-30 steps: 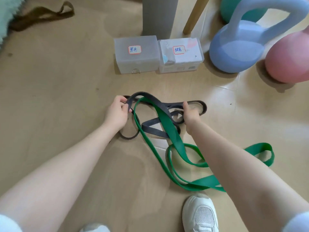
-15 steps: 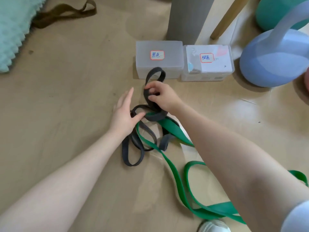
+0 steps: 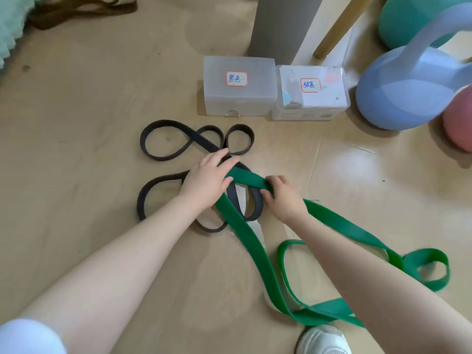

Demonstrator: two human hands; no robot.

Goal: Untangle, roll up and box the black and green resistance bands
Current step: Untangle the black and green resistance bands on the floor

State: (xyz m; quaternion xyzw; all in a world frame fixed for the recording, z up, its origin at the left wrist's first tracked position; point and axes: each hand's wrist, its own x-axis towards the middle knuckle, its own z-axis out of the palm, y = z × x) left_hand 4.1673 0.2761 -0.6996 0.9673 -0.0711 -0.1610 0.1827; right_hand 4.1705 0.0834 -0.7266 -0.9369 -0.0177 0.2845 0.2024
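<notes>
The black resistance band (image 3: 163,135) lies on the wooden floor in several flat loops, spread toward the two boxes. Over its near loops runs the green resistance band (image 3: 245,228), which trails right and back in wide curls to my shoe. My left hand (image 3: 207,182) rests on the crossing of the two bands, with the green band's end between thumb and fingers. My right hand (image 3: 283,198) pinches the same green strip a little to the right. Two lidded translucent boxes stand beyond: the left box (image 3: 238,102) and the right box (image 3: 310,108), each with a handwritten label.
A blue kettlebell (image 3: 403,93), a pink one (image 3: 459,123) and a teal one (image 3: 408,19) stand at the right. A grey post (image 3: 281,24) and a wooden leg (image 3: 337,26) rise behind the boxes. A brown strap (image 3: 84,10) and a mint mat (image 3: 12,24) lie far left. My white shoe (image 3: 323,339) is at the bottom.
The black band, lifted in my right hand half a second ago, now lies spread in loops on the floor. Both hands have shifted to the green band where it crosses the black one.
</notes>
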